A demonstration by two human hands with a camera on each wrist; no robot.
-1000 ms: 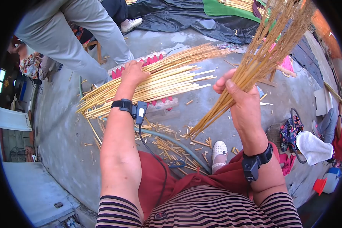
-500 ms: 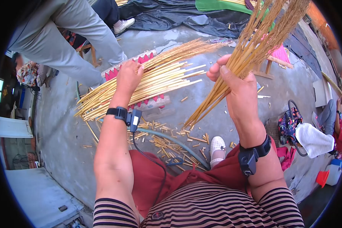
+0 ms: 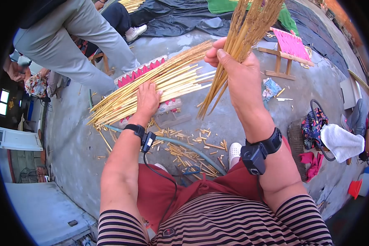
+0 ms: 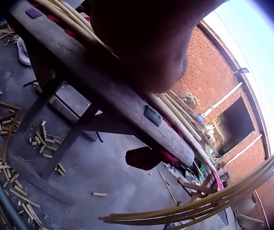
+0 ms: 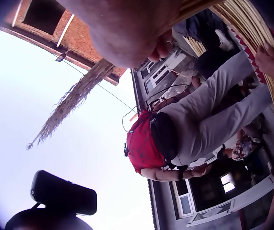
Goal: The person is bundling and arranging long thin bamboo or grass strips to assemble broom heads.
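In the head view a pile of pale stalks (image 3: 123,98) with feathery tops lies across a low wooden bench with red zigzag webbing (image 3: 136,75). My left hand (image 3: 148,99) rests on the near side of that pile, fingers fairly straight. Raised to the right, my right hand (image 3: 241,74) grips a bundle of plumed stalks (image 3: 233,43), their cut ends hanging down to the left. The left wrist view shows the bench's wooden rail (image 4: 94,72) beneath the left hand (image 4: 144,43); in the right wrist view the right hand (image 5: 122,28) hides part of its bundle, whose plume (image 5: 77,96) shows against the sky.
Cut stalk pieces (image 3: 178,153) and a hose (image 3: 192,148) lie on the floor near my feet. A person in grey trousers (image 3: 84,39) stands close at the left. A pink-topped stool (image 3: 292,46), a bag with a white cloth (image 3: 342,141) and a black sheet (image 3: 172,22) are farther out.
My left hand has slid from the pile's far side toward me, its fingers spreading flatter. My right hand has moved left and away from me with its bundle.
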